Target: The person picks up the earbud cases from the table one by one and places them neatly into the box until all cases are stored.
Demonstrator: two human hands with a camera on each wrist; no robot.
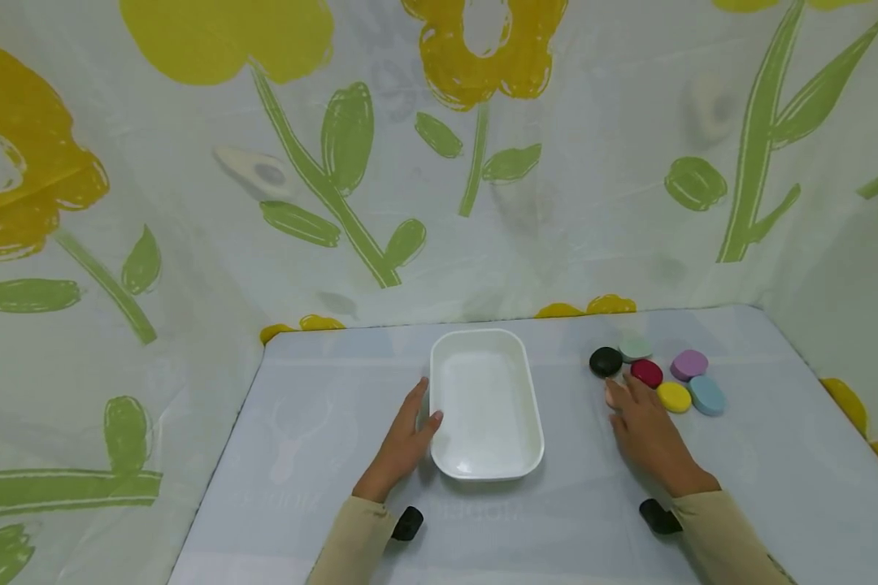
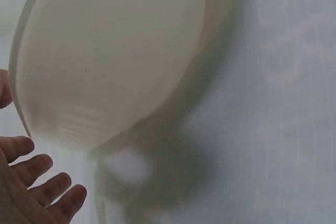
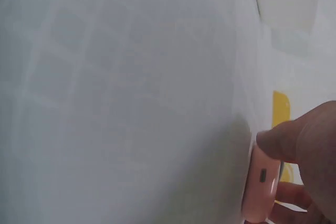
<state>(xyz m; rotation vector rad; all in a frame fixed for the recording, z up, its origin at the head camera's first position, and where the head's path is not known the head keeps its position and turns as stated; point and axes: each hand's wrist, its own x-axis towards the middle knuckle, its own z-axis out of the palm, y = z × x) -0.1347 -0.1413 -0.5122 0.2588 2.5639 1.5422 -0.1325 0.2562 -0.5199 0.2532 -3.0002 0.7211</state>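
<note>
A white rectangular tray (image 1: 486, 406) with rounded corners stands in the middle of the table. My left hand (image 1: 402, 443) rests at its left side, thumb at the rim and fingers loosely spread along the outer wall; the left wrist view shows those fingers (image 2: 35, 169) below the tray wall (image 2: 105, 51). To the right, my right hand (image 1: 649, 435) pinches a rounded salmon-pink piece (image 3: 261, 184) with a small dark slot in its edge, thumb on one side and fingers on the other. Its lower end is cut off in the right wrist view.
Beyond the right hand lie a black piece (image 1: 606, 361), a pale green one (image 1: 636, 348), a dark red one (image 1: 646, 374), a yellow one (image 1: 675, 397), a purple one (image 1: 689, 364) and a light blue one (image 1: 707, 396). A flower-printed cloth (image 1: 593, 203) hangs behind the table.
</note>
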